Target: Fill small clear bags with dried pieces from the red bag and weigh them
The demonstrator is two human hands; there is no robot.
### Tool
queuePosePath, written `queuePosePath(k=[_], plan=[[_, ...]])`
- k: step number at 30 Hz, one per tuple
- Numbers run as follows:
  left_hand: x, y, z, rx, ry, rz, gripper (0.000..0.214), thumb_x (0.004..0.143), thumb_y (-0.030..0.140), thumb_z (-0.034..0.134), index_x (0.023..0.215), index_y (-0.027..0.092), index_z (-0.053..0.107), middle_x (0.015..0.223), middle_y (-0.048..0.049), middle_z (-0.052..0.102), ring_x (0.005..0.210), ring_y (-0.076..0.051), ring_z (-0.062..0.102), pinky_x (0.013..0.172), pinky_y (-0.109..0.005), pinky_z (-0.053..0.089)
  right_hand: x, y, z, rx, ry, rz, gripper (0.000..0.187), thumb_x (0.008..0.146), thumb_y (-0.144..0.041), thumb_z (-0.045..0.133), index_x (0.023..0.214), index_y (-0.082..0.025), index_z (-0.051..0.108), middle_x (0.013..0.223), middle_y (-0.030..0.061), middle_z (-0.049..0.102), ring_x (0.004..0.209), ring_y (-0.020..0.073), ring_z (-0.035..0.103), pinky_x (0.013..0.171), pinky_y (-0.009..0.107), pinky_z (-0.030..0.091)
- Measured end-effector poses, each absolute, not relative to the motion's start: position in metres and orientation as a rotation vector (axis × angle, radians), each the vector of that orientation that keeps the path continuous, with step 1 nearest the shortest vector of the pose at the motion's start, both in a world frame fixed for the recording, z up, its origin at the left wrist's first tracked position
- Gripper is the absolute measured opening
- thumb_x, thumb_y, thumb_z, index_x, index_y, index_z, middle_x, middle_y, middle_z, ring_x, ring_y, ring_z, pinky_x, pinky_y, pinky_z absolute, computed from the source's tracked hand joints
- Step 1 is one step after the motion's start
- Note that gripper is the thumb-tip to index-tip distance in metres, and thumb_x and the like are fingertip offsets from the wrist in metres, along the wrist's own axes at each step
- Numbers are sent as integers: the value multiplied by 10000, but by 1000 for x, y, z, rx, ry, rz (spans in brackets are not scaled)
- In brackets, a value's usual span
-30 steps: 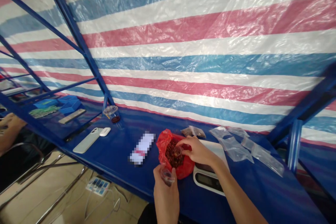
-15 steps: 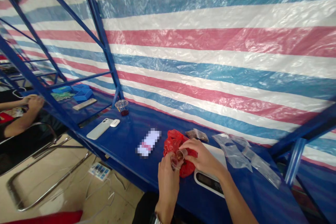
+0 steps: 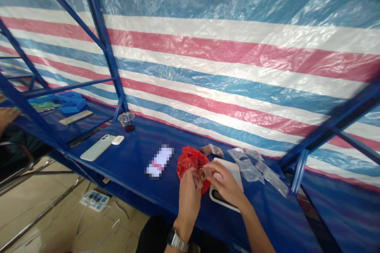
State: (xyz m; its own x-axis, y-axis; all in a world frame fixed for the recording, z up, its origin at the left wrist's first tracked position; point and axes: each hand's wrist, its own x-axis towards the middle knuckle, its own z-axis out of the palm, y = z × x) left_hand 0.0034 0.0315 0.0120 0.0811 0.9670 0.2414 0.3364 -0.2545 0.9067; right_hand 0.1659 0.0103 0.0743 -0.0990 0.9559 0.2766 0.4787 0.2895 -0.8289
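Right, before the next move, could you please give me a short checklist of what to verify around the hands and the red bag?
1. Right hand grips the small clear cup: ok, fingers are around it.
2. Small clear cup has something in it: ok, brownish contents show inside.
3. Left hand holds the clear plastic: ok; whether its mouth is fully open, cannot tell.
4. Red bag within reach: ok, it lies right by both hands.
5. Scale reading legible: not ok, the display looks dark and no figures can be made out.
6. Drink cup away from the hands: ok, it stands farther off to the left.
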Motion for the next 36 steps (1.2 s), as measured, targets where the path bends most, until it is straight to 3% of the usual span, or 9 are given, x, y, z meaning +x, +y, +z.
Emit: queuePosePath(k=[3,10,19,25,29,33,36], plan=[[6,33,14,1680,1300,1114,317,863,184,585,1175,161,630,1094,-140,730,1029,-300,697,929,-465,526,166,7,62,-1300,-1626,793,303,961,-414,647,1203,-240,700,1119,89,712,980,260,706,893,403,579],[15,33,10,1741,1253,1113,423,832,148,591,1254,153,583,1173,-155,689,1126,-309,655,990,-496,515,155,-3,78,-1337,-1720,521,263,992,-324,590,1188,-279,759,1249,109,684,1191,293,635,1077,478,507],[12,25,27,1795,955,1189,407,940,255,591,1332,189,501,1241,-143,588,1206,-276,594,1067,-493,496,157,-11,86,-1370,-1740,369,293,1037,-311,517,1225,-290,741,1267,99,691,1206,276,646,1056,451,535],[2,30,28,1571,957,1189,316,972,371,583,1230,193,542,1087,-88,622,954,-205,643,892,-359,544,154,-8,78,-1482,-1499,268,298,1001,-377,609,1269,-288,703,1280,99,674,1195,277,636,1038,452,532],[-12,35,29,1438,979,1223,301,969,349,594,1222,209,510,963,-22,626,858,-171,634,825,-313,536,152,14,60,-1587,-1577,268,308,986,-323,608,1270,-244,698,1234,109,701,1159,290,648,1044,481,512],[-21,38,18,1473,979,1272,382,944,257,609,1296,214,469,984,-25,602,868,-169,619,854,-334,540,144,26,51,-1624,-1714,270,368,951,-223,618,1312,-251,689,1299,110,697,1222,317,615,1100,540,446],[-20,37,4,1527,979,1350,458,928,226,624,1357,223,463,1094,-74,609,963,-198,634,921,-383,543,132,11,59,-1543,-1697,359,331,985,-294,611,1309,-265,675,1362,100,672,1283,300,589,1131,502,427]])
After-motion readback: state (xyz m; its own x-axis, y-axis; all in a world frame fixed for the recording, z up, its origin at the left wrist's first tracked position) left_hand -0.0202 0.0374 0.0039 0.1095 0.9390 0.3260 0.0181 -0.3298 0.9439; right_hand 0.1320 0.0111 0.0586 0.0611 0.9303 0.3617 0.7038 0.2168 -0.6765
